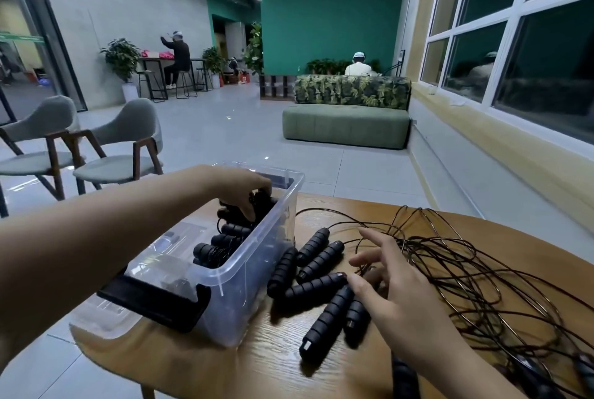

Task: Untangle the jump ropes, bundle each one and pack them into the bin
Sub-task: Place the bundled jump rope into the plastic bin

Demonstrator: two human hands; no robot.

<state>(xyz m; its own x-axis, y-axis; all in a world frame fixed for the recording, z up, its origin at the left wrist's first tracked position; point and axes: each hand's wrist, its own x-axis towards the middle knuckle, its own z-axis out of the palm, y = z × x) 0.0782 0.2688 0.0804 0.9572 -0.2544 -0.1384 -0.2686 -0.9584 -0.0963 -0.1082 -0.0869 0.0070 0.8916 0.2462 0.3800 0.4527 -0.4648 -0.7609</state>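
A clear plastic bin (pixel 244 299) with black latches stands on the left part of the wooden table. Inside it lie bundled black jump ropes (pixel 225 239). My left hand (pixel 239 188) reaches into the bin's far end, fingers closed on a black rope bundle (pixel 262 202). Several black ribbed handles (pixel 316 283) lie in a fan on the table right of the bin. Their thin dark cords (pixel 450 257) spread in a tangle to the right. My right hand (pixel 385 279) hovers over the handles with fingers apart, fingertips touching one handle's end.
The round wooden table (pixel 257 360) ends close behind the bin and at the near left. More black handles (pixel 546 376) lie at the bottom right. Two grey chairs (pixel 112 148) stand to the left, a green sofa (pixel 347 125) beyond, and people sit far off.
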